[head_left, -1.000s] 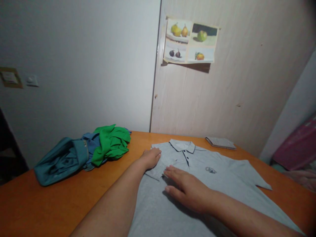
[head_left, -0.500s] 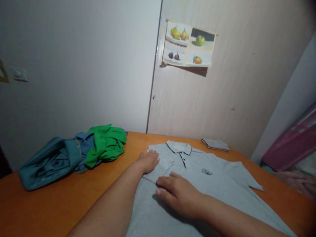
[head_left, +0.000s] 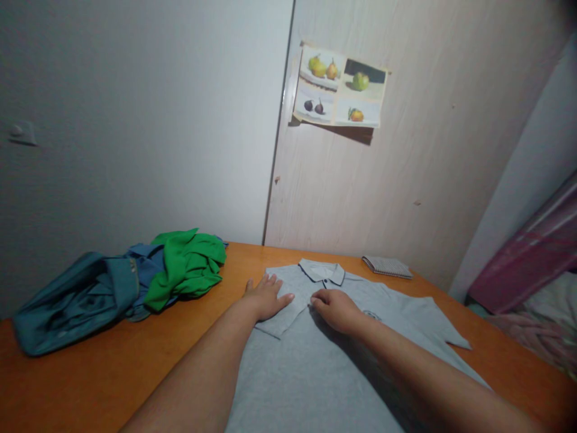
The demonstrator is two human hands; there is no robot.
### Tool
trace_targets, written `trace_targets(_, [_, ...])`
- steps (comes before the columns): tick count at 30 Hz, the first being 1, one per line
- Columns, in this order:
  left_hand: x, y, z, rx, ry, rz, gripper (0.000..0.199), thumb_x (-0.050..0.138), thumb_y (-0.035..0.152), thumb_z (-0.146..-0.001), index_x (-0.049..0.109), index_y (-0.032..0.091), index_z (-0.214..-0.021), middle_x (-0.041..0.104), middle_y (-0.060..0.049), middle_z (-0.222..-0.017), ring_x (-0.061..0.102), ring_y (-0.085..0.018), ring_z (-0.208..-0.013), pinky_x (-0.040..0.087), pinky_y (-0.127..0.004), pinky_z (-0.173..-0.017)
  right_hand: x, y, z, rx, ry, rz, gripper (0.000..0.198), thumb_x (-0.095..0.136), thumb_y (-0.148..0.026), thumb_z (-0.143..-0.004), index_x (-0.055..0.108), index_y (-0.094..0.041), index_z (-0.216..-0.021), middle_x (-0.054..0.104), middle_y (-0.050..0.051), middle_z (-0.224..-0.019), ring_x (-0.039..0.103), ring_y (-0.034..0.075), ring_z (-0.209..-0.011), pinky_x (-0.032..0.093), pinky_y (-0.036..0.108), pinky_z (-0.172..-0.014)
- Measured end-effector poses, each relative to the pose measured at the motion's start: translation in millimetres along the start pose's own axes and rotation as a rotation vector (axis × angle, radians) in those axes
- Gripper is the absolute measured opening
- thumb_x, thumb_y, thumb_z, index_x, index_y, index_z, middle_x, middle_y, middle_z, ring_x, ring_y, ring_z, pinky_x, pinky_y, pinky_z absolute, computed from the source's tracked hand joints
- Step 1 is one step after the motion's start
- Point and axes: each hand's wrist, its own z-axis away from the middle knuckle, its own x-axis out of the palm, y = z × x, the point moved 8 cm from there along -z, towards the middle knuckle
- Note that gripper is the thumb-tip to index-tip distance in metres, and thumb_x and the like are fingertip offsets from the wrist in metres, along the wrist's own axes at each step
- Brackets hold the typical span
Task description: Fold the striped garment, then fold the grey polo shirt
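Observation:
A light grey polo shirt (head_left: pixel 288 379) lies spread front up, its dark-trimmed collar toward the wall. Spread flat on the shirt near its left shoulder is my left hand (head_left: pixel 267 299), fingers apart. One sleeve is folded inward over the shirt's front, beside that hand. My right hand (head_left: pixel 336 308) is closed in a pinch at the edge of this folded sleeve, just below the collar. My right wrist partly covers the dark chest emblem (head_left: pixel 373 315). The other sleeve (head_left: pixel 444 319) points out to the right.
On the orange table (head_left: pixel 148 367), at the left, lies a teal fabric bag (head_left: pixel 81 304) with blue and green cloth (head_left: pixel 189 264) at its mouth. A small spiral notebook (head_left: pixel 387 267) is at the back right. A fruit picture (head_left: pixel 338 90) hangs on the wall.
My right hand has moved up toward the collar, from open fingers to a pinch. The sleeve's end now lies farther over the shirt's front. My left hand has spread its thumb outward.

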Motion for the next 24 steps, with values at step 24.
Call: trace_targets(24, [-0.3, -17.5, 5.8, -0.088, -0.097, 0.062, 0.141, 0.066, 0.092, -0.041, 0.027, 0.025, -0.159, 0.008, -0.018, -0.167, -0.004, -0.045, -0.152, -0.002, -0.074, -0.115, 23.9, -15.6, -80.5, 0.248, -0.116, -0.375, 0.014, 0.069, -0.029, -0.078, 0.061, -0.018, -0.076, 0.061, 0.002, -0.063, 0.057, 0.014, -0.060, 0.039, 0.022, -0.050])
